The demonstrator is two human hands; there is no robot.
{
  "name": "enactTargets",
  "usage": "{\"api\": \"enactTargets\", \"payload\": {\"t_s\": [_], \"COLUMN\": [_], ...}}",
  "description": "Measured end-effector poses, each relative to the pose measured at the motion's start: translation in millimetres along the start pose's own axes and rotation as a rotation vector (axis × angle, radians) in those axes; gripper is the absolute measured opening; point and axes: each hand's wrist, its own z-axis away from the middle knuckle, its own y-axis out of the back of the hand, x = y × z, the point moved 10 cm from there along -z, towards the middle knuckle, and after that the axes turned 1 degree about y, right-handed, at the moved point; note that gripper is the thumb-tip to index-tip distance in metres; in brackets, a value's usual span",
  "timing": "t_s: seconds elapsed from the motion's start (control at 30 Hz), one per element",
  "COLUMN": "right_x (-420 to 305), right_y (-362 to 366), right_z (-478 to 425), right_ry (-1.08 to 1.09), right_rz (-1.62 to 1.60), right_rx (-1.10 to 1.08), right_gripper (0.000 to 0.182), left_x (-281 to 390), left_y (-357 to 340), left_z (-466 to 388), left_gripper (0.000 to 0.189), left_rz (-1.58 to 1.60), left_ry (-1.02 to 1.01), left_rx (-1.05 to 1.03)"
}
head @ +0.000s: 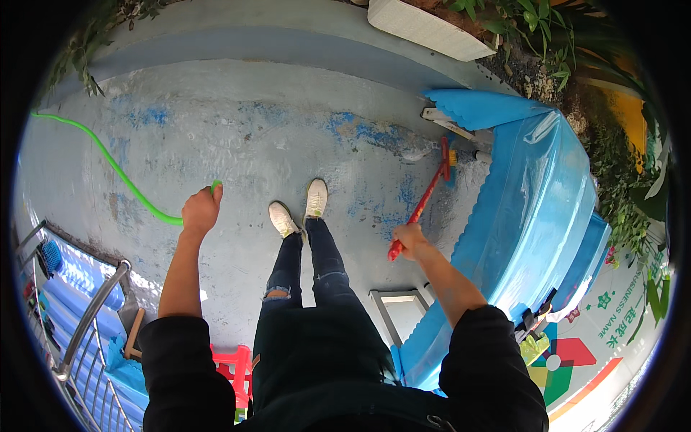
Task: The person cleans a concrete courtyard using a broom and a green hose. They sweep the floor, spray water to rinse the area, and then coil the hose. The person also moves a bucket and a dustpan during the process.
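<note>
My left hand (201,210) is closed around a bright green hose (124,175), its end poking out by my thumb. The rest of the hose curves away over the grey floor to the far left. In my right hand (410,240) is the red handle of a scrub brush (430,191). Its red head with yellow bristles lies against the floor near a blue plastic cover. Blue patches mark the worn grey floor (243,140) beyond my white shoes (316,197). No water shows at the hose end.
A blue plastic cover (518,216) drapes over a metal-framed object on the right. Lower left stand a metal railing (94,313) and blue items. A red plastic stool (237,372) is close by my left side. A low wall, a pale planter (426,29) and plants border the far side.
</note>
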Motion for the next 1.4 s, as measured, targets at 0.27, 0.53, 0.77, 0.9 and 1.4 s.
{"api": "enactTargets", "payload": {"t_s": [0.27,0.53,0.77,0.9,1.4], "right_x": [-25,-45,-69,-3,24], "right_y": [-194,-12,14,-147,-138], "right_z": [261,287,125,135,194], "right_ry": [-0.071,-0.021,-0.077,-0.046,0.079], "right_rz": [0.285,0.036,0.085,0.202,0.904], "right_rx": [-0.665,-0.375,-0.225,-0.267,-0.618], "right_gripper": [0.026,0.020,0.015,0.015,0.025], "left_x": [-80,-153,-236,-281,-281], "left_y": [17,52,33,-10,-72], "left_z": [6,44,70,70,57], "left_gripper": [0.053,0.047,0.042,0.031,0.020], "left_rz": [0.401,1.378,2.114,2.414,2.664], "left_ry": [0.140,0.410,0.548,0.707,1.075], "left_rx": [0.307,0.573,1.022,1.035,0.495]}}
